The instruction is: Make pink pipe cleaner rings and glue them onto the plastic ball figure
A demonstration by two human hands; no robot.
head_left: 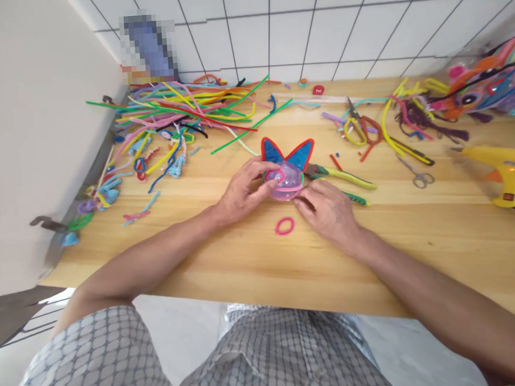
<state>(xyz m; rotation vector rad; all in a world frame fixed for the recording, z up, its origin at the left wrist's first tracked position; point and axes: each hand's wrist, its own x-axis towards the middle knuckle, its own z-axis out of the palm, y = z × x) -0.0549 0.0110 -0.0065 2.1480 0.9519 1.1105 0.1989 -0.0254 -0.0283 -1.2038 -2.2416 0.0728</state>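
Observation:
A clear purple-pink plastic ball point(290, 176) with two pointed blue ears point(301, 156) edged in red sits on the wooden table in front of me. Fingers of my left hand point(245, 188) pinch a pink pipe-cleaner ring point(275, 176) against the ball's left front. My right hand point(328, 211) is closed at the ball's lower right side, its fingertips touching the edge; whether it grips anything besides the ball is hidden. Nearer to me, a second pink ring point(285, 226) lies flat on the wood. A pink band runs around the ball's middle.
Green-and-yellow pliers point(349, 178) lie just beyond my right hand. Farther right are scissors point(363, 128), small metal scissors point(419, 176) and a yellow hot glue gun point(505, 170). Many loose pipe cleaners point(181, 110) heap at the back left. A colourful figure point(488, 88) stands back right.

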